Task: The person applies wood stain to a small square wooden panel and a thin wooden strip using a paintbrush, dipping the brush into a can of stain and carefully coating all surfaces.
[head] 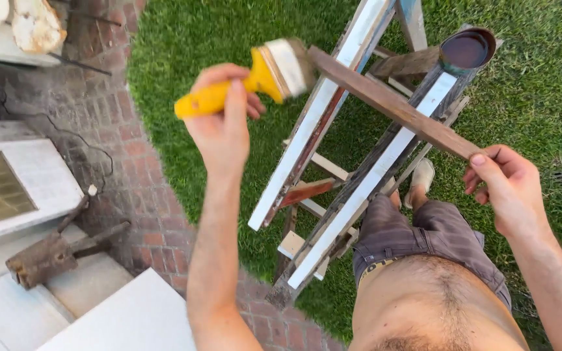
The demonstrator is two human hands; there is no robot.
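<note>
your left hand [224,123] grips the yellow-handled flat paintbrush [255,77] at the long brown-stained wooden slat [391,104], which your right hand [505,185] pinches by its end, clear of the stain.

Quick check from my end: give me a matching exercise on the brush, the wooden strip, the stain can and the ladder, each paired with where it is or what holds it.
Things:
1. paintbrush
2. wooden strip
3. can of dark stain
4. stepladder

Places:
A. standing on the grass
B. perched on top of the ladder
C. gripped in the left hand
D. one end held by the right hand

Pairs: 1-C, 2-D, 3-B, 4-A
</note>
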